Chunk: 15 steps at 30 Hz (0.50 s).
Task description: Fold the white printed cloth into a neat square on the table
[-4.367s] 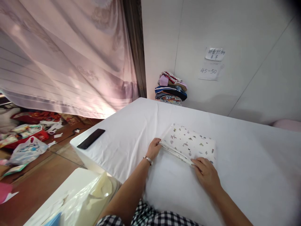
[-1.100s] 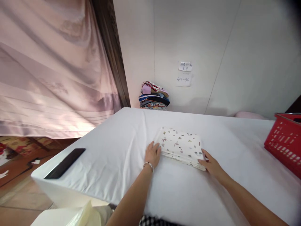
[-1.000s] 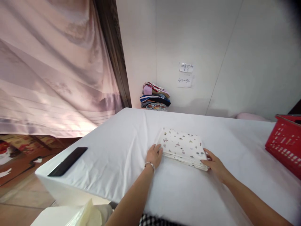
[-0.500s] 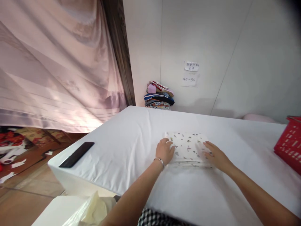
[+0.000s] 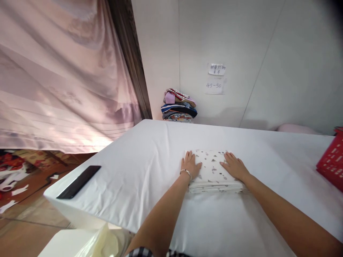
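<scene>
A white cloth (image 5: 213, 169) with small grey and dark prints lies folded into a layered rectangle on the table. My left hand (image 5: 190, 164), a bracelet at its wrist, rests flat on the cloth's left side with the fingers stretched forward. On the right side, my right hand (image 5: 235, 166) lies flat too, fingers spread toward the far corner. Neither hand grips the fabric. The folded layers show along the near edge.
The white-covered table (image 5: 128, 160) carries a black phone-like slab (image 5: 79, 182) at its left edge. A red basket (image 5: 332, 160) stands at the right. Folded clothes (image 5: 179, 107) are stacked by the wall behind. A yellowish plastic bag (image 5: 103, 242) sits at the lower left.
Both hands have slid forward over the cloth and flattened on its sides. The right hand has moved inward. The view has shifted slightly.
</scene>
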Tool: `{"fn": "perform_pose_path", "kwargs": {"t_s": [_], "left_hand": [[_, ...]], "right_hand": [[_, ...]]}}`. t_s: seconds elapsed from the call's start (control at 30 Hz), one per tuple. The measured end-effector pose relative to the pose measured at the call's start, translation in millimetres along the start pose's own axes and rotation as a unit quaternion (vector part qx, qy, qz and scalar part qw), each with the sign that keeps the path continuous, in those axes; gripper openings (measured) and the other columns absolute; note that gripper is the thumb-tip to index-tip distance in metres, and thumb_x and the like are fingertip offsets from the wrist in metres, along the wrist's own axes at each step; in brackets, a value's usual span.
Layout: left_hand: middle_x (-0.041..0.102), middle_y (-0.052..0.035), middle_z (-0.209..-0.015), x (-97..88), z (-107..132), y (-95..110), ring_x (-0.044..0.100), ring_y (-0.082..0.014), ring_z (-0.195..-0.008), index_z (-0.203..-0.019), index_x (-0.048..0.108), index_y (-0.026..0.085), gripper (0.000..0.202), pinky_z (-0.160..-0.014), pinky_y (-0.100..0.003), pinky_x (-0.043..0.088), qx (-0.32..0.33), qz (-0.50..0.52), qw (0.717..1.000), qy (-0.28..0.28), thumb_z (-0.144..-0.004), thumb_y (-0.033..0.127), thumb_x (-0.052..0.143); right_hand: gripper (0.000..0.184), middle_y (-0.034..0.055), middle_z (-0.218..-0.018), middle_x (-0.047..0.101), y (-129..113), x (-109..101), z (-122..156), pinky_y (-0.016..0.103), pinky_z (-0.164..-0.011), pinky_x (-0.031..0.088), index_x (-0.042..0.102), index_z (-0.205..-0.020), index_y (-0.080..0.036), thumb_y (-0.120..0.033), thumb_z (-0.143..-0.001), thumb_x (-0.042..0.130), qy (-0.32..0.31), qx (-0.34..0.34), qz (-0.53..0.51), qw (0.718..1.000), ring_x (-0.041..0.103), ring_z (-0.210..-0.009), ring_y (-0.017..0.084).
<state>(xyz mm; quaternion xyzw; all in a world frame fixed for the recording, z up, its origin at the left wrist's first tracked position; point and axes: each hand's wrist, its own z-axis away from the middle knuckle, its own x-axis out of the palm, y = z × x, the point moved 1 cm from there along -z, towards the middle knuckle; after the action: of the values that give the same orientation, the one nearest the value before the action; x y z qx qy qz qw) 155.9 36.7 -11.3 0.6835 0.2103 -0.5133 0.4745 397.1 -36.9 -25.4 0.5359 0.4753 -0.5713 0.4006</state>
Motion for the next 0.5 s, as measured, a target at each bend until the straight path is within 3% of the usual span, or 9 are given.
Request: {"fn": "perform_pose_path", "kwargs": {"t_s": [0.5], "left_hand": [[0.005, -0.0024, -0.151, -4.0, -2.4, -3.6, -0.002, -0.0223, -0.138, -0.139, 0.026, 0.021, 0.065, -0.109, -0.051, 0.012, 0.007, -0.020, 0.999, -0.036, -0.083, 0.053, 0.034]], "right_hand": [[0.065, 0.0081, -0.149, 0.016, -1.3, -6.6, -1.4, 0.047, -0.107, 0.019, 0.029, -0.138, -0.016, -0.054, -0.086, 0.027, -0.006, -0.016, -0.044, 0.999, 0.010, -0.137, 0.024]]}}
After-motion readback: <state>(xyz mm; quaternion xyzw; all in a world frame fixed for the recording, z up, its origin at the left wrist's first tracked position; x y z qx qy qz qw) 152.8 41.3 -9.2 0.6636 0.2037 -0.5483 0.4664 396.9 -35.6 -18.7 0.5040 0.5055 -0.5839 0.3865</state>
